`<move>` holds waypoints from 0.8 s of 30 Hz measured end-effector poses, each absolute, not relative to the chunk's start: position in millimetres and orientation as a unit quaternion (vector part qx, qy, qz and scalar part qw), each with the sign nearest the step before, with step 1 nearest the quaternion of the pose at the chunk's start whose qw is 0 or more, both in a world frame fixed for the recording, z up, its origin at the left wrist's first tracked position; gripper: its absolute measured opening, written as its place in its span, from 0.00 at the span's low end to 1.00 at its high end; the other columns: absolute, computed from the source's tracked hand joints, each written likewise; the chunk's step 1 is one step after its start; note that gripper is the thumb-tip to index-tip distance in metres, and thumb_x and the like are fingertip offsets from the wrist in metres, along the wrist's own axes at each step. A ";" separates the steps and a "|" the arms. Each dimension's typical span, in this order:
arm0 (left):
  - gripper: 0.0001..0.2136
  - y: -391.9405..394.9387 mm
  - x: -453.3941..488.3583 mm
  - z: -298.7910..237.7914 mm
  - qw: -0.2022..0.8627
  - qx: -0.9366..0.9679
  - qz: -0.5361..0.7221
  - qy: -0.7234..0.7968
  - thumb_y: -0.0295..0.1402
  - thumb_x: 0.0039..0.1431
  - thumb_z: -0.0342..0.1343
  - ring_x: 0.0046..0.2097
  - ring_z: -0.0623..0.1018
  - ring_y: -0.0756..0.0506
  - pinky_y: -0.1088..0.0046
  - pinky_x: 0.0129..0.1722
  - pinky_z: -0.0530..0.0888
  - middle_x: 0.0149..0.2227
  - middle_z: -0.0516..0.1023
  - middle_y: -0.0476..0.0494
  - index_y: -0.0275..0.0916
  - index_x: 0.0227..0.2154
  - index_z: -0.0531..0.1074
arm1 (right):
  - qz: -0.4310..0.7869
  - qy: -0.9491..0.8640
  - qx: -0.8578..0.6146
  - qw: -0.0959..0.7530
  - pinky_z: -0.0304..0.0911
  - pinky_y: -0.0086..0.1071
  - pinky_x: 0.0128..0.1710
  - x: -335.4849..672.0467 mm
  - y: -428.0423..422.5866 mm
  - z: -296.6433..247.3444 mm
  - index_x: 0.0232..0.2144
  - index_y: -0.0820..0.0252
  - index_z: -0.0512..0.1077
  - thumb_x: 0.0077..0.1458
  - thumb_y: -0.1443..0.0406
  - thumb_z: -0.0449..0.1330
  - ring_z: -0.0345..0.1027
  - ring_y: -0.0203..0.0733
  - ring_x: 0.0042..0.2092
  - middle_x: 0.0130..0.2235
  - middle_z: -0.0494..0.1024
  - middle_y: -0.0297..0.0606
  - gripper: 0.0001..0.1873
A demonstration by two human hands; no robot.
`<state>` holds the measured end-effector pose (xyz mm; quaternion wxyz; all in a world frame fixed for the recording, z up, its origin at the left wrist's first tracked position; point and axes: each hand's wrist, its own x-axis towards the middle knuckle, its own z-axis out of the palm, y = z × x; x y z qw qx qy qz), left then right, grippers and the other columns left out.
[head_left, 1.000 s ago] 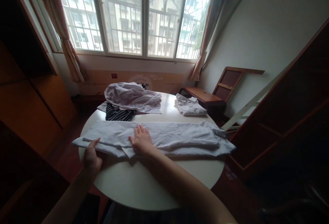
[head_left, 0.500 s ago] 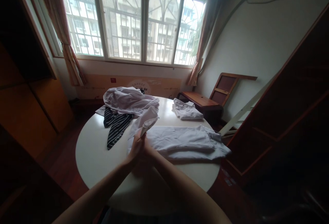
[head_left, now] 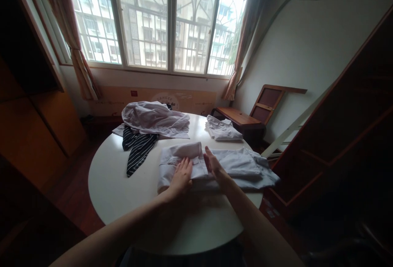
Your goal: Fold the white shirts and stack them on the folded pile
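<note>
A white shirt (head_left: 236, 162) lies lengthwise across the front right of the round white table (head_left: 123, 201), its left end folded over onto itself. My left hand (head_left: 183, 173) rests flat on that folded part, fingers stretched out. Just right of the fold's edge, my right hand (head_left: 215, 164) is held on its side with straight fingers and nothing in its grasp. Its lower edge meets the shirt, though the exact contact is hard to see.
Behind lies a heap of white clothing (head_left: 153, 120), with a black striped cloth (head_left: 139, 152) in front of it. A folded white garment (head_left: 224, 129) sits at the back right. Beyond the table stand a wooden bench (head_left: 238, 116) and a dark wooden panel (head_left: 331, 136).
The shirt's left end, raised in both hands before, now lies folded over to the right. Both hands have let go; the left flattened on the fold and the right moved rightward.
</note>
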<state>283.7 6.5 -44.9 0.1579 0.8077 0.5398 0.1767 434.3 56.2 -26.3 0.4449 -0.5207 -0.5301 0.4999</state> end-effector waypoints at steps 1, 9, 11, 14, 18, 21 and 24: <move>0.32 5.1 284.1 -43.0 0.157 0.812 0.160 0.538 0.26 0.49 0.46 0.64 0.46 0.39 0.58 0.62 0.49 0.63 0.47 0.30 0.25 0.59 0.52 | 0.509 -0.524 -0.522 0.440 0.63 0.32 0.26 434.8 57.2 -28.5 0.26 0.61 0.68 0.49 0.51 0.51 0.66 0.39 0.26 0.21 0.70 0.35 0.19; 0.27 18.3 247.0 -5.1 0.144 0.797 0.276 0.517 0.44 0.59 0.41 0.62 0.56 0.43 0.64 0.59 0.56 0.61 0.57 0.37 0.33 0.57 0.57 | 0.511 -0.487 -0.529 0.471 0.63 0.30 0.33 436.2 65.1 -40.7 0.31 0.62 0.65 0.35 0.68 0.60 0.68 0.37 0.31 0.29 0.73 0.34 0.15; 0.26 30.2 240.6 -10.6 0.092 0.777 0.258 0.567 0.43 0.60 0.40 0.62 0.55 0.42 0.61 0.59 0.55 0.61 0.56 0.33 0.30 0.57 0.57 | 0.521 -0.472 -0.537 0.467 0.63 0.29 0.32 436.9 63.0 -38.3 0.31 0.62 0.64 0.35 0.69 0.58 0.67 0.36 0.30 0.28 0.72 0.33 0.14; 0.27 40.3 241.6 -29.3 0.034 0.758 0.194 0.621 0.41 0.60 0.40 0.63 0.53 0.39 0.59 0.59 0.54 0.61 0.53 0.30 0.27 0.57 0.56 | 0.538 -0.464 -0.538 0.454 0.61 0.28 0.28 437.4 60.0 -34.4 0.29 0.61 0.63 0.36 0.68 0.55 0.64 0.36 0.27 0.26 0.69 0.32 0.11; 0.28 38.8 251.4 -48.2 -0.019 0.766 0.147 0.626 0.42 0.60 0.39 0.63 0.52 0.37 0.59 0.60 0.51 0.61 0.53 0.28 0.25 0.57 0.55 | 0.497 -0.487 -0.569 0.438 0.61 0.28 0.28 437.6 59.2 -33.9 0.27 0.60 0.62 0.39 0.66 0.53 0.62 0.35 0.27 0.25 0.66 0.31 0.08; 0.29 37.9 254.5 -52.2 -0.029 0.767 0.134 0.627 0.43 0.60 0.38 0.63 0.52 0.36 0.56 0.60 0.50 0.61 0.52 0.28 0.25 0.58 0.55 | 0.366 -0.518 -0.651 0.417 0.63 0.33 0.34 440.4 60.1 -31.0 0.33 0.61 0.62 0.40 0.65 0.55 0.65 0.40 0.31 0.30 0.69 0.36 0.13; 0.29 39.7 253.7 -54.0 -0.032 0.767 0.133 0.627 0.44 0.59 0.38 0.63 0.52 0.35 0.54 0.59 0.51 0.62 0.53 0.28 0.27 0.58 0.55 | 0.169 -0.574 -0.687 0.412 0.61 0.39 0.43 444.2 61.4 -15.4 0.40 0.64 0.61 0.41 0.66 0.56 0.65 0.47 0.40 0.37 0.70 0.44 0.20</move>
